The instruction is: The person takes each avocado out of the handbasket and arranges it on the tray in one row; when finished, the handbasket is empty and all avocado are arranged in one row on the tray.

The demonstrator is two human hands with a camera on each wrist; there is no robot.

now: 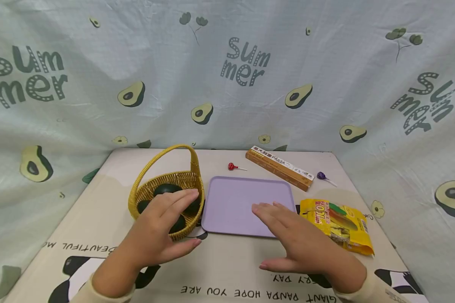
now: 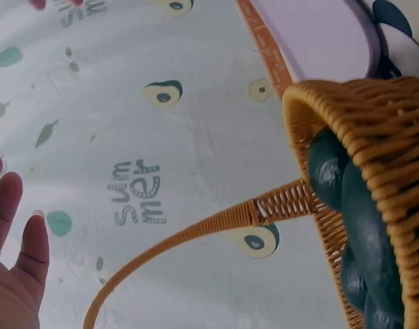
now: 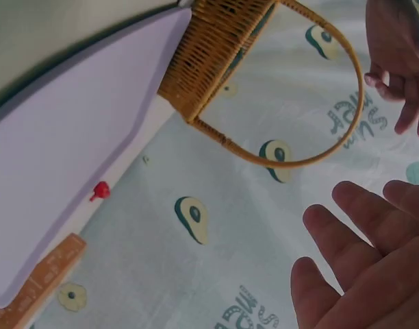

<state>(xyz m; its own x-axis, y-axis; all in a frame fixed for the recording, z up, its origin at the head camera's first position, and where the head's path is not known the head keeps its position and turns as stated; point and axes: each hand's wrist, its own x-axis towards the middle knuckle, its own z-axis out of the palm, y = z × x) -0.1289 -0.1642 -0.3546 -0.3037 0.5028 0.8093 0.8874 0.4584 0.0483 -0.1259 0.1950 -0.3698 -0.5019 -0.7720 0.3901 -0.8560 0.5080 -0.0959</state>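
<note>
My left hand [image 1: 157, 229] hovers in front of the wicker basket [image 1: 134, 189], its fingers extended and holding nothing. Inside the basket lie several dark green, smooth avocado-like items [image 1: 167, 188], partly covered by that hand in the head view. Over the near right part of the purple tray [image 1: 235, 206] is my right hand [image 1: 299, 240], fingers straight, with nothing in it. The left wrist view shows the dark green items [image 2: 367, 226] close up, and the left fingers [image 2: 5, 205] apart from the basket. In the right wrist view the right fingers [image 3: 339, 240] are spread.
A yellow snack bag [image 1: 341, 225] with a mango picture lies right of the tray. Behind the tray are a long pasta box [image 1: 279, 167], a red lollipop [image 1: 232, 166] and a purple lollipop [image 1: 321, 176]. A printed curtain [image 1: 227, 84] hangs behind the table.
</note>
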